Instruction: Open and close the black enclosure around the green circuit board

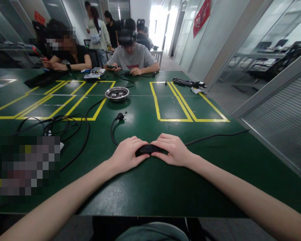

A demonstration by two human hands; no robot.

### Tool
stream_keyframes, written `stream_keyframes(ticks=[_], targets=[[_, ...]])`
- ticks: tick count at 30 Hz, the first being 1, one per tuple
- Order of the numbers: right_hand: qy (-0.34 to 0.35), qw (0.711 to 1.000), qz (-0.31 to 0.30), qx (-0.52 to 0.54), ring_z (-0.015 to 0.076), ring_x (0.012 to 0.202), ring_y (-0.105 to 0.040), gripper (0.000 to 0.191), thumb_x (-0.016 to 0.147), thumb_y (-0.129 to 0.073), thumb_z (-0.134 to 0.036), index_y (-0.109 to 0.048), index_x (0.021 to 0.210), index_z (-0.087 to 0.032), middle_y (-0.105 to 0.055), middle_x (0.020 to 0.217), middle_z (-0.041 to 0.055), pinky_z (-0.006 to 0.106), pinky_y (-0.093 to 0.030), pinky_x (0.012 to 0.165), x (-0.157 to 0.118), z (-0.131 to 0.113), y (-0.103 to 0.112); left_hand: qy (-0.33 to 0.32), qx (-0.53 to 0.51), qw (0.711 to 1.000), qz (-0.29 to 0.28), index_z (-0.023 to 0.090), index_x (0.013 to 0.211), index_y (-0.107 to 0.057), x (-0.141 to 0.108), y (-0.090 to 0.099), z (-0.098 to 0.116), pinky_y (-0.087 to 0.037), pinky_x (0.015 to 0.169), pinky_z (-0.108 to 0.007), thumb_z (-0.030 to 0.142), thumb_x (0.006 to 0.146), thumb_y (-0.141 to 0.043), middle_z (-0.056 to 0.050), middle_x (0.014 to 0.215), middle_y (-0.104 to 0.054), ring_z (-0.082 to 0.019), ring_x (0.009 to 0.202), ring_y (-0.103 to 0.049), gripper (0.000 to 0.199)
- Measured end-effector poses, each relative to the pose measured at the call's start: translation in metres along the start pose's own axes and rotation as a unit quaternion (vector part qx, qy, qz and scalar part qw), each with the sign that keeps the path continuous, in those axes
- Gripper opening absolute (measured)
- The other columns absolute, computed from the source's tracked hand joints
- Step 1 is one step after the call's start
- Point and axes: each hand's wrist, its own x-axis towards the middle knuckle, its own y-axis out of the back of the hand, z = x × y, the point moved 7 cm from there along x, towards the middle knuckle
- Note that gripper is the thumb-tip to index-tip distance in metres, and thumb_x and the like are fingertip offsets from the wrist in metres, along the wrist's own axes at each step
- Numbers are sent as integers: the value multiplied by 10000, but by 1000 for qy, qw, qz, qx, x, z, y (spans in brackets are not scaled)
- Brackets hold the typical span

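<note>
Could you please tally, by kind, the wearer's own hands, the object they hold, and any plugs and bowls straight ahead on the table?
Hands: 2, left hand and right hand
Black object: 1
Plug: 1
Metal bowl: 1
Total: 5

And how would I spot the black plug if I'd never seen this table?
Find the big green table, then the round metal bowl on it. The black plug lies on the near side of that bowl, at the end of a curving cord. Its chunky head, with prongs facing right, sets it apart from the looped cords to its left.
</note>
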Motion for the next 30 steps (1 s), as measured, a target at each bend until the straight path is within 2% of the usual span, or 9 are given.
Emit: stream_keyframes(ticks=[5, 12, 16, 18, 20, 23, 25, 27, 30], targets=[[-2, 1000, -5, 14, 219, 823, -657, 283, 1005, -619, -418, -705, 1070, -156, -743, 914, 103, 353, -520, 729, 0, 1, -1, 5, 18, 1000, -22, 179, 1067, -708, 0, -3, 1, -525, 807, -367, 326, 911, -768, -56, 954, -770, -231, 888, -681, 223], [11, 1000, 24, -13, 223, 811, -654, 283, 1019, -606, -392, -721, 1096, -145, -730, 873, 100, 359, -500, 723, -1, 0, 4, 22, 4, 1000, 6, 178, 1030, -733, -1, 6, -1, -517, 778, -363, 373, 911, -762, -60, 917, -773, -233, 857, -677, 231], [24, 1000, -4, -10, 241, 957, -701, 457, 989, -646, -476, -639, 1311, -151, -752, 1111, 140, 365, -540, 816, -2, -4, 2, 27, -4, 1000, 6, 178, 1002, -744, -2, 8, 0, -504, 776, -362, 410, 917, -756, -57, 885, -768, -223, 831, -671, 247], [47, 997, -40, -38, 245, 1028, -700, 514, 990, -639, -473, -586, 1401, -168, -712, 1259, 157, 364, -548, 851, -2, -9, -2, 50, -39, 998, 6, 175, 978, -757, -1, 9, -2, -500, 750, -340, 422, 915, -750, -51, 859, -759, -211, 806, -663, 255], [79, 990, -77, -90, 237, 1006, -699, 462, 1020, -594, -388, -566, 1441, -199, -684, 1318, 154, 361, -548, 834, -3, -13, -6, 89, -109, 990, -10, 170, 971, -770, -1, 7, -7, -490, 697, -302, 424, 920, -726, -36, 836, -753, -188, 762, -651, 263], [110, 977, -99, -151, 219, 917, -696, 436, 1050, -517, -300, -548, 1476, -214, -691, 1281, 146, 346, -540, 775, -4, -16, -8, 145, -220, 963, -57, 156, 975, -775, -1, -2, -12, -470, 617, -259, 422, 923, -692, -6, 783, -735, -158, 683, -626, 284], [106, 975, -105, -162, 209, 892, -698, 440, 1065, -485, -308, -539, 1490, -208, -699, 1237, 140, 323, -533, 741, -3, -15, -9, 154, -238, 957, -66, 149, 1001, -769, -2, -5, -13, -482, 610, -258, 438, 936, -667, -2, 771, -726, -157, 673, -626, 312], [76, 978, -116, -154, 201, 874, -706, 458, 1066, -490, -350, -534, 1498, -203, -709, 1185, 124, 294, -526, 696, -4, -9, -10, 132, -198, 971, -34, 155, 1081, -755, -1, -1, -12, -527, 675, -292, 436, 963, -638, -25, 839, -747, -181, 743, -653, 327], [-13, 984, -121, -129, 186, 789, -709, 522, 1044, -532, -399, -507, 1527, -204, -721, 1137, 99, 276, -527, 647, -7, 11, -9, 61, -103, 991, 53, 177, 1259, -689, -2, 13, -8, -553, 911, -425, 371, 978, -635, -97, 1090, -764, -248, 1005, -667, 346]])
